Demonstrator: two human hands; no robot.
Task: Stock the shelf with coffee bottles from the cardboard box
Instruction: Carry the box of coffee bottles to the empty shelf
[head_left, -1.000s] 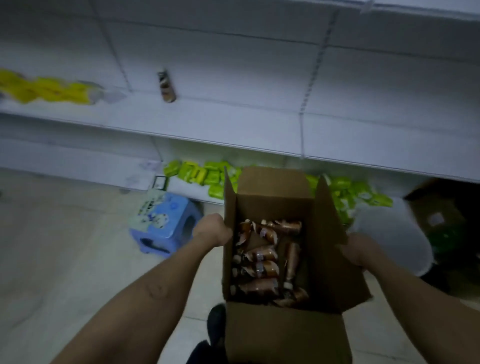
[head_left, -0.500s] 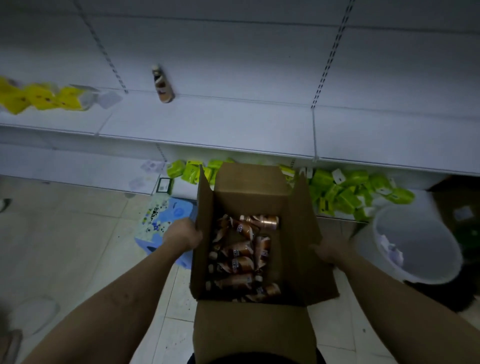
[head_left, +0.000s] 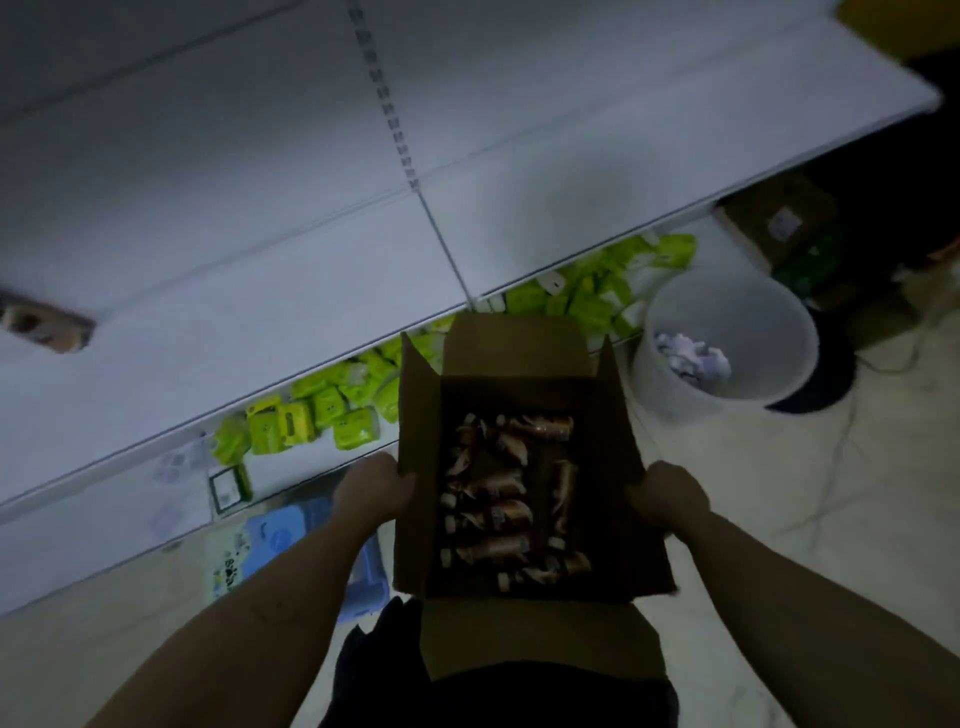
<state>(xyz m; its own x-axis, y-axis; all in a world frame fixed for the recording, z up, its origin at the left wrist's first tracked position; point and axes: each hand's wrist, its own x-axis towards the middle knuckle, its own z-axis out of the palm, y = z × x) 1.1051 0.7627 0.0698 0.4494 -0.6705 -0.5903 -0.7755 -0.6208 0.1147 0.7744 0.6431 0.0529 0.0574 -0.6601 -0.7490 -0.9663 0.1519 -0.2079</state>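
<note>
Head view is tilted compared with half a second ago: the shelf (head_left: 260, 312) edge, which ran almost level before, now runs diagonally from lower left to upper right. I am still carrying the cardboard box (head_left: 519, 353) in the lower middle of the frame, open on top with its flaps standing up. The coffee bottles (head_left: 498, 499) lie inside in a loose heap, brown with white caps, as before.

My left hand (head_left: 376, 488) grips the left side flap, with the fingers curled over its edge. My right hand (head_left: 667, 499) holds the right side in the same way, knuckles toward me; its fingertips are hidden behind the cardboard. Both grips look unchanged.

On the shelf, the single bottle (head_left: 44, 325) that stood in the upper left is now only a blurred brown shape at the left edge of the frame. The green packets (head_left: 311, 421) on the lower level are just behind the box. The white bucket (head_left: 654, 379) at the right shows more fully now, with crumpled paper (head_left: 691, 358) in it. The blue stool (head_left: 283, 527) sits on the floor under my left forearm.
</note>
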